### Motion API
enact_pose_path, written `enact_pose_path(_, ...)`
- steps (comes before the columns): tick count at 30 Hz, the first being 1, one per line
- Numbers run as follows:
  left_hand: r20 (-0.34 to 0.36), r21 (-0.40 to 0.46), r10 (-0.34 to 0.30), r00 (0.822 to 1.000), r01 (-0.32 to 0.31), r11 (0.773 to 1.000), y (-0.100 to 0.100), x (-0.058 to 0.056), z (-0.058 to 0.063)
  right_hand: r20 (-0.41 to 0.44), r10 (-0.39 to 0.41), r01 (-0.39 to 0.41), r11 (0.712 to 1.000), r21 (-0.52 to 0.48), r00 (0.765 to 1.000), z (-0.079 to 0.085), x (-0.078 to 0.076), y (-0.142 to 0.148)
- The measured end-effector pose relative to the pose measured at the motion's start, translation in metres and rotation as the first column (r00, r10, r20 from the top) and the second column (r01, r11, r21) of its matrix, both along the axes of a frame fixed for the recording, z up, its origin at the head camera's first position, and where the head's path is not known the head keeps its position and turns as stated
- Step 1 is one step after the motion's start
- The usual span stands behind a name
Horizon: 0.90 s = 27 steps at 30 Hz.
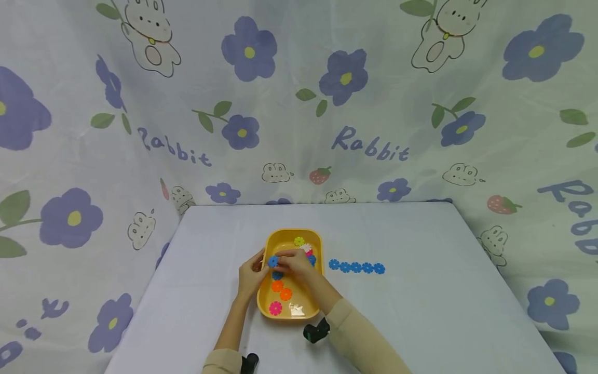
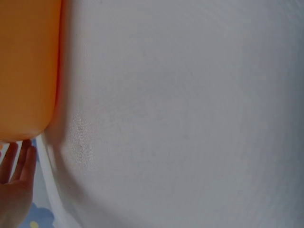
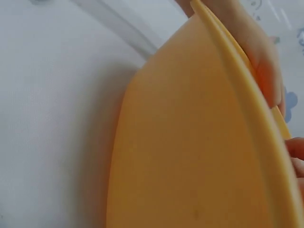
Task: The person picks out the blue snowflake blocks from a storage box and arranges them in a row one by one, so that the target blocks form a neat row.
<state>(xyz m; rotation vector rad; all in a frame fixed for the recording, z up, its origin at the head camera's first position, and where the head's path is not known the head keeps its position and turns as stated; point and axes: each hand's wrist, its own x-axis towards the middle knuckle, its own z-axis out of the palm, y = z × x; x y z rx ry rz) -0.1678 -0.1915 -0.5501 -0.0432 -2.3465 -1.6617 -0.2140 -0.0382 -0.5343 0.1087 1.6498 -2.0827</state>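
Note:
My right hand [image 1: 299, 264] reaches over a yellow plastic tray [image 1: 261, 304] and pinches a blue flower-shaped plastic piece [image 1: 273, 261] at its fingertips. On the tray's left side, my left hand [image 1: 250, 275] grips the rim, its thumb close to the blue piece. Extended fingers of the left hand [image 2: 16, 185] lie against the tray's outer wall in the left wrist view. Inside the tray are more flower pieces: orange [image 1: 286, 294], pink [image 1: 275, 308], yellow-green [image 1: 299, 241], white and several blue ones, some partly hidden by the right hand.
Right of the tray, several blue flower pieces [image 1: 356, 267] lie in a row, edge to edge. A white cloth [image 1: 444, 311] covers the table. Behind it hangs a curtain [image 1: 289, 104] printed with rabbits and flowers. Black wrist devices [image 1: 316, 331] sit near both sleeves.

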Motion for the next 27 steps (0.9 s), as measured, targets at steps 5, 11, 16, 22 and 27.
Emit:
enact_pose_path(5, -0.007, 0.013, 0.001, 1.000, -0.001, 1.000, 0.000, -0.001, -0.001, 0.005, -0.040, 0.040, 0.998, -0.051, 0.999, 0.003, -0.002, 0.010)
enact_pose_path(11, 0.018, 0.024, 0.004, 1.000, -0.004, 1.000, 0.000, 0.001, 0.001, -0.021, -0.031, 0.029, 0.997, -0.068, 0.999, 0.007, -0.006, 0.025)
enact_pose_path(16, 0.019, 0.009, -0.003, 1.000, 0.002, 1.000, 0.004, 0.008, 0.016, -0.074, -0.032, 0.027, 0.997, -0.068, 0.997, 0.016, -0.003, 0.038)
enact_pose_path(22, 0.017, 0.013, 0.007, 1.000, -0.008, 1.000, 0.000, 0.002, 0.001, -0.153, -0.058, 0.051, 0.998, -0.045, 0.986, 0.023, -0.003, 0.056)
enact_pose_path(27, 0.001, 0.010, 0.014, 1.000, -0.014, 1.000, 0.000, 0.002, 0.001, -0.178, -0.062, 0.061, 0.998, -0.011, 0.982, 0.028, 0.000, 0.069)
